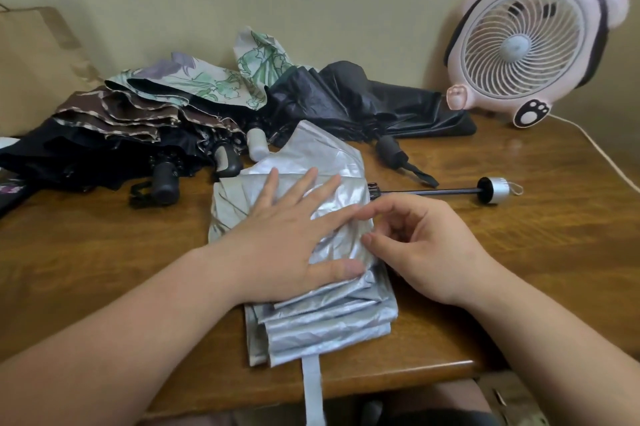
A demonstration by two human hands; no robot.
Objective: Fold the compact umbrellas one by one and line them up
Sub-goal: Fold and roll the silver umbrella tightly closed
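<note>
Head view: left hand flat, fingers spread, on silver umbrella; right hand curled at its edge, grip unclear. Umbrella pile behind, fan at right.

The bare left forearm and bare right forearm enter from the lower edge and converge toward centre. The left grip lies flat, palm down, fingers straight and spread. The right grip has curled fingers, with thumb and forefinger tips close but apart. Whether it pinches anything is indeterminate.
</note>
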